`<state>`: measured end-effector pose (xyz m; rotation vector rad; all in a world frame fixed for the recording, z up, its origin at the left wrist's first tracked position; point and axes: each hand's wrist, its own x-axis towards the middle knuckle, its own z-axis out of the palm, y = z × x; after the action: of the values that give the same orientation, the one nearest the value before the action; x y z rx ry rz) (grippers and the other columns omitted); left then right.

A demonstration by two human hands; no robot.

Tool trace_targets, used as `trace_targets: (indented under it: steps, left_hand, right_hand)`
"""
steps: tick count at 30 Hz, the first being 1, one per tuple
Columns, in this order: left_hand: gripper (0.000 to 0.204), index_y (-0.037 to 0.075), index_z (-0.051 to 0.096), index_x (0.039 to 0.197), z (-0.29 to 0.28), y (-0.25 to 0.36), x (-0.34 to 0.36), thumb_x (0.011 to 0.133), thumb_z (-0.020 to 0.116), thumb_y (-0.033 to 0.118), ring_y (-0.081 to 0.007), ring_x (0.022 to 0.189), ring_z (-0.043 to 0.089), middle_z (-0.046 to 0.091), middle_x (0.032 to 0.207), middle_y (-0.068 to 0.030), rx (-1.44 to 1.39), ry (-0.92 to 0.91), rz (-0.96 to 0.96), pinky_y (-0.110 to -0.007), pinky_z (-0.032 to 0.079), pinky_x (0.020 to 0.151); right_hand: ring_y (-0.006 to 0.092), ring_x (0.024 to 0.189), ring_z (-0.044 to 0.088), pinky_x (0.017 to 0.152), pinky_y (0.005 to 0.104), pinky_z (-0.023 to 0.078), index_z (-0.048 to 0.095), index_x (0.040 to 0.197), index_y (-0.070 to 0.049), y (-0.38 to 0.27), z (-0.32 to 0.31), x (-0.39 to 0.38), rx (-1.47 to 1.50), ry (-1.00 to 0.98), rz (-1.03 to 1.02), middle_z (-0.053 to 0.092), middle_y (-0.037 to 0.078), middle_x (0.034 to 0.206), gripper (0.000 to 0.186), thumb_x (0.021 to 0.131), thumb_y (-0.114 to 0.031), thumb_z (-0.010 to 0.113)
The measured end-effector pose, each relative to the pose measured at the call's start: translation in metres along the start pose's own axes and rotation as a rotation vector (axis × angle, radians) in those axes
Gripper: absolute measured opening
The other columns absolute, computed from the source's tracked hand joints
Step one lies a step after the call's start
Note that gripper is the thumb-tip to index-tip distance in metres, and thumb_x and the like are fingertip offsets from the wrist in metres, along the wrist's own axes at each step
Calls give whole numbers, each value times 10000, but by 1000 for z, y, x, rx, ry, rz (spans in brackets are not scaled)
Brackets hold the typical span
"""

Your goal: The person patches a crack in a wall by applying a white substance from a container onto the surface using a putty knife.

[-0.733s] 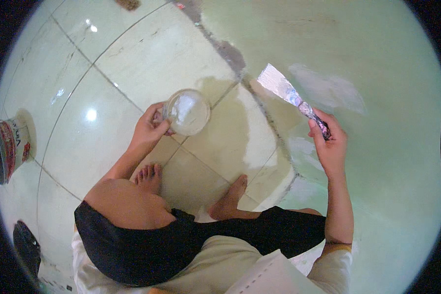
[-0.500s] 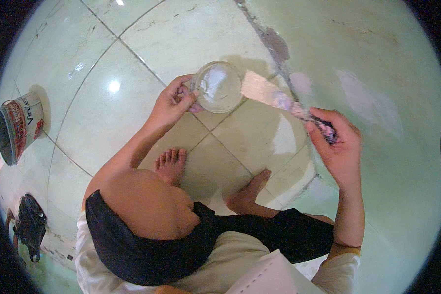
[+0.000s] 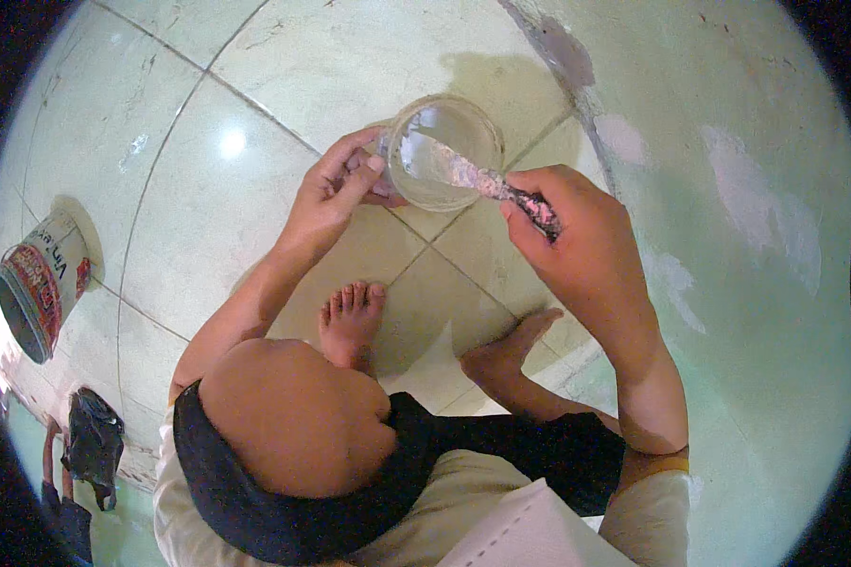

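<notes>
My left hand grips a round clear plastic tub by its left side, with the thumb near the rim. Some white paste shows inside it. In my right hand is a putty knife with a dark, paste-smeared handle, held between thumb and fingers. Its blade reaches over the rim into the tub, and the blade's tip is hard to tell from the white paste. The tub is held above the tiled floor, in front of my bare feet.
A pale green wall with white filler patches rises on the right. At the left lies a tipped bucket with a printed side. A black plastic bag is at lower left, beside another person's bare limbs.
My right hand has moved left, bringing the putty knife's blade from beside the tub into its opening. The tub has shifted slightly right and up in the view, which has also moved.
</notes>
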<state>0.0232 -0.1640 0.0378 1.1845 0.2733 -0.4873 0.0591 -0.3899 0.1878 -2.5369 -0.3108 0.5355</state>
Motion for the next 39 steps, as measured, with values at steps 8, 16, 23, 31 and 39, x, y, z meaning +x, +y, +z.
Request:
trace_targets:
  steps: [8,16,23,31,39]
  left_hand:
    - [437,54,470,1360,-6,1,-2,991,542,279,-192,1000,620,600,1161,-78,48,-31,-32,-369,563,839]
    - [392,0,445,1360,4,8,-8,1013,495,176,-204,811,676,601,918,-95,49,-16,10,-311,568,736]
    - [389,1,446,1356,6,13,-12,1014,493,179,-212,813,682,605,920,-99,75,-3,-1,-307,567,727]
    - [381,6,467,1345,5,8,-8,1005,511,172,-199,802,679,605,902,-90,70,0,11,-298,563,721]
    - [383,15,473,1349,5,12,-10,1000,517,168,-205,795,676,597,888,-83,72,78,2,-316,575,731]
  right_hand:
    - [323,789,645,695,383,514,637,1010,-45,11,1,-1,91,-22,-20,649,148,884,204,848,-166,661]
    - [84,776,576,701,238,459,658,1078,-44,36,-4,-7,310,-71,102,646,28,878,226,869,-117,701]
    - [89,823,584,741,242,466,659,1097,-51,75,6,-8,467,-121,138,665,12,918,242,888,-168,697]
    - [48,753,529,628,202,419,652,1127,-93,108,10,-25,715,-200,364,632,-20,877,247,902,-191,681]
    - [71,700,511,585,216,406,608,1108,-80,124,0,-48,1198,-92,544,617,13,854,221,906,-155,656]
